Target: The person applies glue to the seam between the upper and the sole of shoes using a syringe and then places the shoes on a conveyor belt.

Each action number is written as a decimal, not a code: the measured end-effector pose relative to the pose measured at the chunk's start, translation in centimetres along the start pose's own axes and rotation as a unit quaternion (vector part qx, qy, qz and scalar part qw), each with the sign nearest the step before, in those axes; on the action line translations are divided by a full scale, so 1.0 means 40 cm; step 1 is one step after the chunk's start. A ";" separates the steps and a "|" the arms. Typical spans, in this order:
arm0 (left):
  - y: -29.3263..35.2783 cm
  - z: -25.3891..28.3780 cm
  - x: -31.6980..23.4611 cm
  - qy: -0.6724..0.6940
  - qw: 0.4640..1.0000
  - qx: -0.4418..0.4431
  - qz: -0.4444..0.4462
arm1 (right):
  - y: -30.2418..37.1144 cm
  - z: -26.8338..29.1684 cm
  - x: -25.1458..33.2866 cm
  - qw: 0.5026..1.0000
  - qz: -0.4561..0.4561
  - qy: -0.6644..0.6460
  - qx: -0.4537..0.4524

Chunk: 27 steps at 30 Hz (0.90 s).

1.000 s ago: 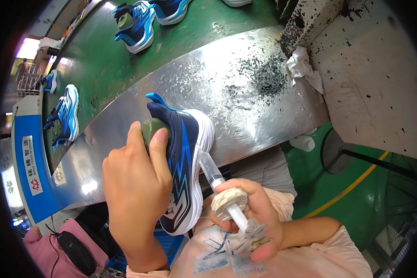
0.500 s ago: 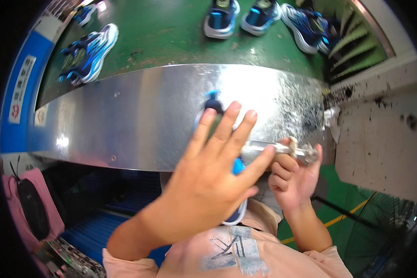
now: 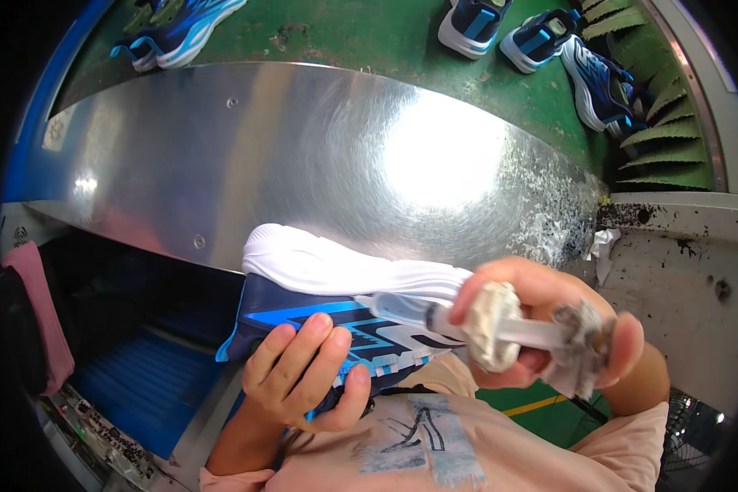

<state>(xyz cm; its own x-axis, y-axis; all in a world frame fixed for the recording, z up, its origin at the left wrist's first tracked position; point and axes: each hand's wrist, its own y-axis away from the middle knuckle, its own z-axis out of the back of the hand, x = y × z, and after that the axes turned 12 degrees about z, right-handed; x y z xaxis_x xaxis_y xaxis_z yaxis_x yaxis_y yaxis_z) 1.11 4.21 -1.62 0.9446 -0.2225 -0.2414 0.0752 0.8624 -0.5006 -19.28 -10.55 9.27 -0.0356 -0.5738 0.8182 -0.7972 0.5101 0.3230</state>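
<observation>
- The left hand (image 3: 303, 389) grasps the shoe (image 3: 307, 316), its fingers curled against the navy and blue side of the upper. How the palm and thumb bear on it cannot be told.
- The shoe is tipped between and ahead of the hands: heel and pull tab (image 3: 225, 348) beyond the left hand's outer side, toe end toward the right hand, white sole (image 3: 328, 266) turned away from the person.
- The right hand (image 3: 545, 316) grips a clear syringe (image 3: 406, 310), its fingers around the pale lumpy collar (image 3: 492, 328) and one digit against the greyish wad (image 3: 580, 344) at the plunger's end.
- The syringe points from the right hand toward the left, its nozzle at the line where upper meets sole. The tip is blurred, so it may be touching the seam or just off it.
- The step in hand seems to be work with the nozzle along that seam; whether anything is coming out cannot be seen.
- As a judgement, the next move calls for a firm left hold on the shoe, the nozzle kept to the join, and light, even pressure on the plunger.
- Ahead of both hands lies the metal ledge (image 3: 295, 164); beyond it, more shoes (image 3: 537, 41) stand on the green surface (image 3: 344, 37). Crumpled white paper (image 3: 604, 246) sits past the right hand.
</observation>
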 end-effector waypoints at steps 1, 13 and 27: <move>0.011 -0.001 -0.001 -0.009 1.000 -0.008 0.002 | 0.014 0.009 0.002 1.000 -0.016 -0.017 -0.004; 0.024 -0.014 -0.007 -0.031 0.999 -0.033 0.013 | 0.246 0.078 -0.057 0.987 0.105 -0.080 -0.092; -0.132 0.018 -0.044 -0.038 0.998 0.046 -0.011 | 0.309 0.101 -0.182 0.934 0.225 -0.232 -0.154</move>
<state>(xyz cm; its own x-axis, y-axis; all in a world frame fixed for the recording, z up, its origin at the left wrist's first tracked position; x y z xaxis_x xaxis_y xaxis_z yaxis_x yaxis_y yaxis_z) -0.72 0.36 2.05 0.9637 -0.2098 -0.1653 0.1223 0.8967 -0.4254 -31.29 -2.66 5.39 -0.6401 -0.4362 0.6324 -0.4293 0.8858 0.1764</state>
